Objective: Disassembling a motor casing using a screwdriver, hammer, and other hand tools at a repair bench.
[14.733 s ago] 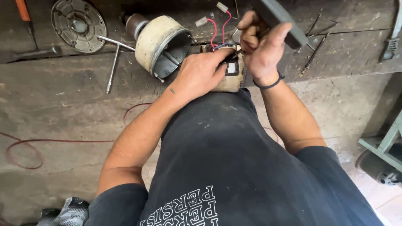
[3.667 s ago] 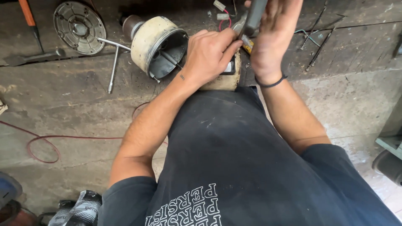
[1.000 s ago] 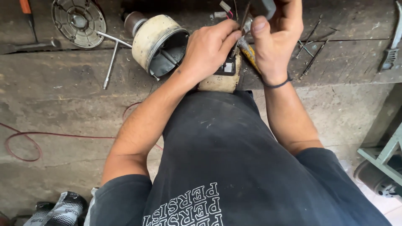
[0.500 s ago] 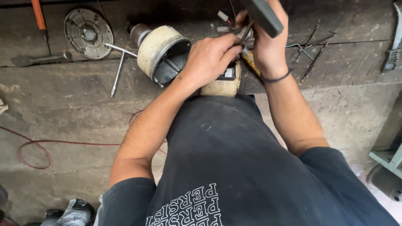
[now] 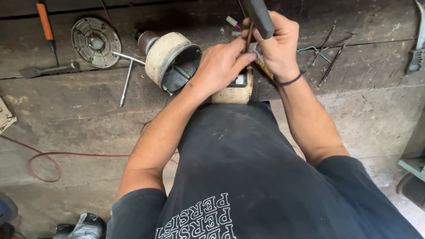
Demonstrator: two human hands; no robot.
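From the head camera, your left hand (image 5: 220, 66) lies over the top of a cream-coloured motor part (image 5: 233, 92) at the near edge of the desk (image 5: 79, 115). Its grip is closed: the thumb and forefinger pinch a thin metal rod (image 5: 249, 40) that stands nearly upright at 12 o'clock from the part. The left forearm runs down toward 7 o'clock, elbow bent out to the side.

Your right hand (image 5: 278, 51) sits just at 3 o'clock of the left, the two hands touching. Its grip is wrapped tight round the dark handle of a tool (image 5: 259, 17), which tilts up toward 12 o'clock and leaves the picture's top edge. A black band circles the right wrist, and the forearm drops toward 5 o'clock.

At 9 o'clock of the left hand a cream motor housing (image 5: 170, 62) lies on its side, open mouth facing the hands. Farther at 9 o'clock are a round metal cover plate (image 5: 95, 42) and an orange-handled tool (image 5: 45, 22). A red cable (image 5: 44, 166) loops on the floor at 8 o'clock.
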